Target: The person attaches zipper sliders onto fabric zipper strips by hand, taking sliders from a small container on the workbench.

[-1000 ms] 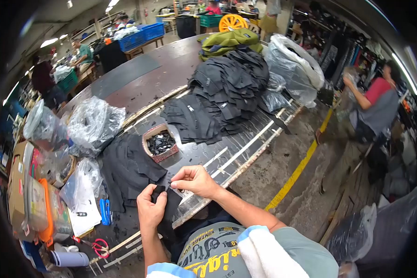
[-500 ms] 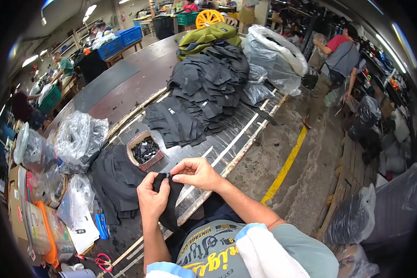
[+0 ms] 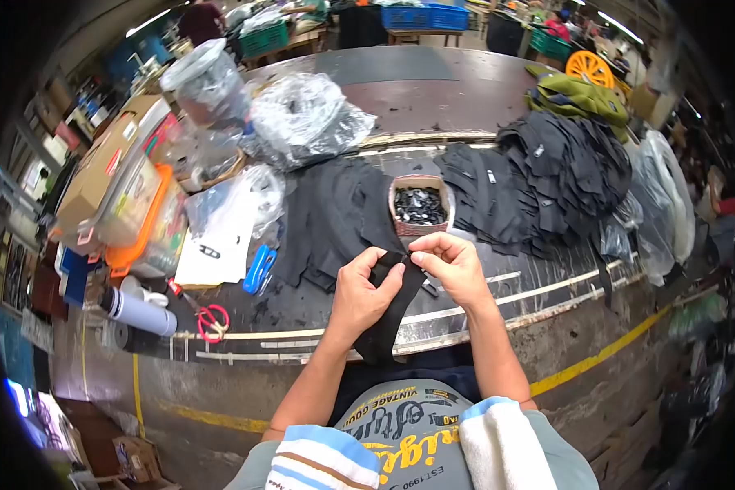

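Left hand point(image 3: 363, 290) and right hand point(image 3: 453, 265) close together, both pinching one black strip point(image 3: 386, 318), seemingly unfinished.
Fingers are closed on its upper end, the rest hanging over the surface's point(image 3: 498, 286) near edge; beyond, a parts box point(image 3: 422, 230) stands between left pile point(image 3: 327, 216) and right pile point(image 3: 567, 188), whose completion I cannot tell.

Shirt point(image 3: 400, 408): grey front, grey-green sleeves point(image 3: 559, 453), below the grip.
Print point(image 3: 420, 445): black and yellow lettering; "VINTAGE" and "1990" legible.
Towel point(image 3: 502, 445): white, blue-edged; blue and brown stripes below-left of the grip.
Lower garment point(image 3: 412, 371): dark navy, directly below the grip.
Forearms point(image 3: 498, 347): bare.
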Demonstrator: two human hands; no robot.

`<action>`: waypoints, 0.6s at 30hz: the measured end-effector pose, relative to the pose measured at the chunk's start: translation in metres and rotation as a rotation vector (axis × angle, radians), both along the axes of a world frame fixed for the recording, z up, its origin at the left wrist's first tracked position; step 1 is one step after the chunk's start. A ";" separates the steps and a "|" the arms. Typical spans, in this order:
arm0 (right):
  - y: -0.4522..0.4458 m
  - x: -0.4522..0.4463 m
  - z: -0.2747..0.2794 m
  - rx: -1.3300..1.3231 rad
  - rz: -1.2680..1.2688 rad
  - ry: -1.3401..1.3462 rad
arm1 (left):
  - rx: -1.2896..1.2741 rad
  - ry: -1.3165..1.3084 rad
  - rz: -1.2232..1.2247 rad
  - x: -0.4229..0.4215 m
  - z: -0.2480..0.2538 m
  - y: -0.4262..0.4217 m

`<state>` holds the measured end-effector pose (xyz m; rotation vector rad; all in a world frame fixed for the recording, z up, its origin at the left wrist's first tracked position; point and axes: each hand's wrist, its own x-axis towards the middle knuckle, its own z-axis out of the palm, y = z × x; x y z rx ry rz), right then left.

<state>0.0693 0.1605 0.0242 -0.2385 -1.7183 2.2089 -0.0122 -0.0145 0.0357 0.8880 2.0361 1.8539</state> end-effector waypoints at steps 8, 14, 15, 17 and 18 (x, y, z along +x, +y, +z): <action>-0.031 -0.022 0.014 0.082 0.140 0.032 | -0.032 0.164 0.238 0.003 -0.001 -0.028; -0.040 -0.030 0.005 0.124 0.168 0.111 | 0.059 0.139 0.341 0.013 -0.006 -0.037; -0.042 -0.031 0.005 0.124 0.178 0.113 | 0.059 0.141 0.351 0.015 -0.006 -0.039; -0.043 -0.032 0.006 0.268 0.181 0.158 | 0.038 0.169 0.382 0.018 -0.004 -0.042; -0.044 -0.032 0.006 0.339 0.178 0.181 | 0.027 0.183 0.394 0.020 -0.003 -0.044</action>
